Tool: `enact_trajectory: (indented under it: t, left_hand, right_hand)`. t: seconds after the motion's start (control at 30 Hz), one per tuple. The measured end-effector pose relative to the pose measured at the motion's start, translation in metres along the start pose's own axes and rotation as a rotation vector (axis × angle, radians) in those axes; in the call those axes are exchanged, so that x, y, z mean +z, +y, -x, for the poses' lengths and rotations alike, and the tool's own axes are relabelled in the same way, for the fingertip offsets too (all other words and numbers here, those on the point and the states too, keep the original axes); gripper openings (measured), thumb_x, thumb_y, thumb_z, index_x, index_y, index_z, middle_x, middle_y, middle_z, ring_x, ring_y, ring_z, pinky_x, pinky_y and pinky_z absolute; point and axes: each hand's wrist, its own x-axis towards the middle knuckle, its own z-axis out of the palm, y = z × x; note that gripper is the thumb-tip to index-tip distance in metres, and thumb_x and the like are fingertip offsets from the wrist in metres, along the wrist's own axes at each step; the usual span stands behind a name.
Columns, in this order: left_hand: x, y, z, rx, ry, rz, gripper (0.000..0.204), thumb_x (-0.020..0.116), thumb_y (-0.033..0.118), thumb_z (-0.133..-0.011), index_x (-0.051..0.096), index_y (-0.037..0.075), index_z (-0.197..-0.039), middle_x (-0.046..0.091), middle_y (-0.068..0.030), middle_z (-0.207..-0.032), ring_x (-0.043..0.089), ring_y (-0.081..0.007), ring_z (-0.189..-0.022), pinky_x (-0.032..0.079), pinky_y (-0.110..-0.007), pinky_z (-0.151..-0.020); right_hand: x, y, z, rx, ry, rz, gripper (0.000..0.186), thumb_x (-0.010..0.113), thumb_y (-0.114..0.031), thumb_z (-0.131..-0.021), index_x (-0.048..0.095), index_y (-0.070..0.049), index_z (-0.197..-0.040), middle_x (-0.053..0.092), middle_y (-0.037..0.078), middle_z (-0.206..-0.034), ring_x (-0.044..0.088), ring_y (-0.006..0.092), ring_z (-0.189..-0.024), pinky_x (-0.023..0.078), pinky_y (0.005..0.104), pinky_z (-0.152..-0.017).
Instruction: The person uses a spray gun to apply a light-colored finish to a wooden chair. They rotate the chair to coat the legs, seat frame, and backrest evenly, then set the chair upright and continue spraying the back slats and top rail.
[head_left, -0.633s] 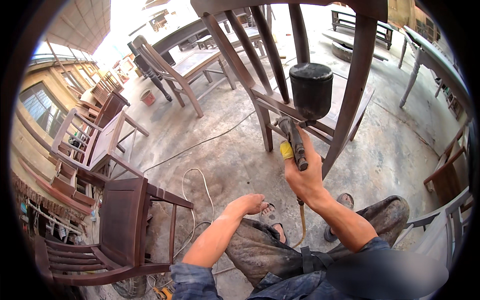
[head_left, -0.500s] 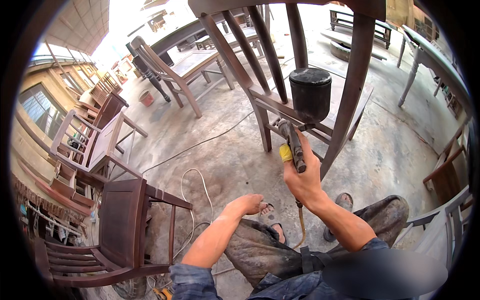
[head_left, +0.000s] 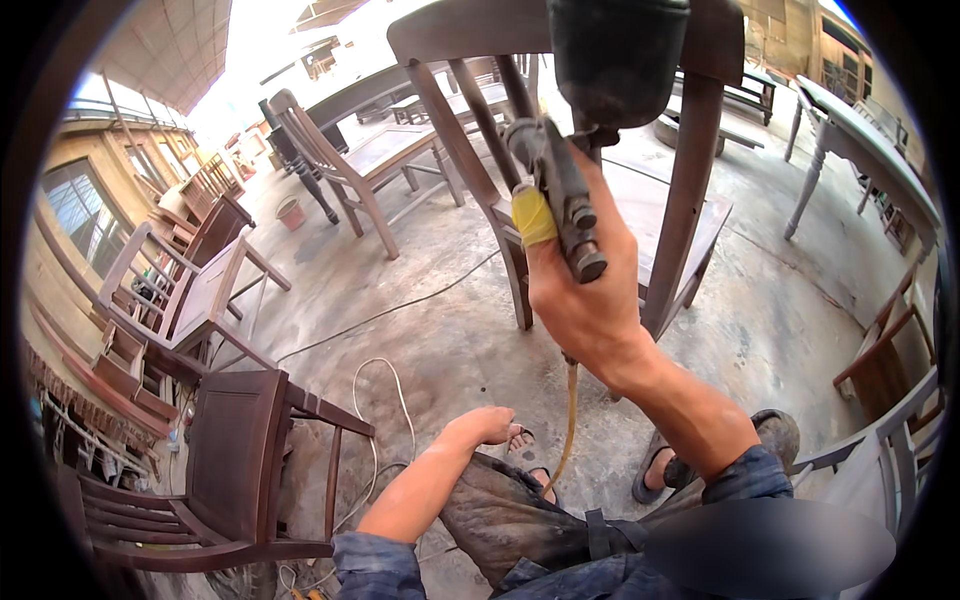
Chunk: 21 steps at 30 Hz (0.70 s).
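My right hand (head_left: 592, 270) is closed round a spray gun (head_left: 562, 195) with a black paint cup (head_left: 618, 60) on top. Yellow wrapping (head_left: 533, 215) shows beside my thumb, and a tan hose (head_left: 571, 430) hangs below the grip. Just beyond the gun stands a dark wooden chair (head_left: 690, 190), its backrest partly hidden by the cup and hand. Over my left knee, my left hand (head_left: 487, 426) is loosely curled, with nothing visible in it; its fingertips are mostly hidden.
A dark chair (head_left: 235, 455) lies tipped at the left, near a pale cord (head_left: 403, 395) looped on the floor. Farther back are another chair (head_left: 345, 170) and a small bucket (head_left: 290, 213). A grey table (head_left: 850, 140) and a grey chair (head_left: 890, 450) stand on the right.
My right hand has lifted the spray gun up and toward me, from low at the chair's back to near its top rail. My left hand has barely moved.
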Motion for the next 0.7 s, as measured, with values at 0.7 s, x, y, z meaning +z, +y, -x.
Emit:
enact_trajectory:
  t: [0.7]
  left_hand:
    - [0.010,-0.007,0.001,0.016,-0.012,0.036,0.051,0.054,0.045,-0.101,0.063,0.001,-0.124,0.066,-0.0268,-0.123,0.061,-0.0435,-0.119,0.048,-0.051,-0.098]
  right_hand:
    - [-0.019,0.041,0.137,0.577,-0.121,0.187,0.058,0.063,0.002,-0.091,0.044,-0.001,-0.146,0.068,0.024,-0.101,0.069,0.0310,-0.081,0.053,0.0335,-0.074]
